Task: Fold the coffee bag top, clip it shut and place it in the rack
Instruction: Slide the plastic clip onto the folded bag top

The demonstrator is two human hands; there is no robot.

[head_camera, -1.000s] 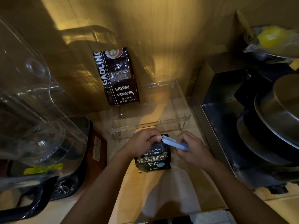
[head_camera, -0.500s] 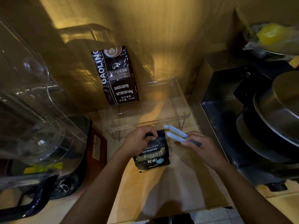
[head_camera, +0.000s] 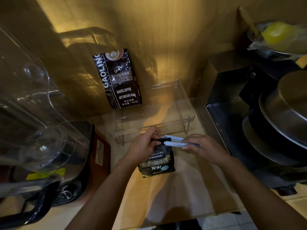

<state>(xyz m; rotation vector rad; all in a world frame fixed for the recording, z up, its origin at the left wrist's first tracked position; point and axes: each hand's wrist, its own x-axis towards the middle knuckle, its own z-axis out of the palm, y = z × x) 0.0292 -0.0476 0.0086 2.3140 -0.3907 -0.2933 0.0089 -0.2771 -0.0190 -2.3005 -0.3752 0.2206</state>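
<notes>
A small black coffee bag [head_camera: 157,163] stands on the wooden counter, its top folded over. My left hand [head_camera: 144,145] pinches that folded top. In my right hand [head_camera: 202,146] is a pale blue bag clip [head_camera: 174,141], its two arms spread apart. The arms sit on either side of the bag's folded edge, coming in from the right. The clear acrylic rack [head_camera: 186,117] stands just behind the bag, against the wall. A larger black coffee bag [head_camera: 118,78] stands at the rack's left end.
A blender with a clear jug [head_camera: 33,113] fills the left side. A steel sink [head_camera: 232,117] lies to the right, with stacked pans and lids [head_camera: 282,117] over it. A bowl with something yellow in plastic [head_camera: 280,37] sits at the far right corner.
My right hand opened the clip and slid it left over the folded bag top. My left hand lifted the fold slightly and kept its grip.
</notes>
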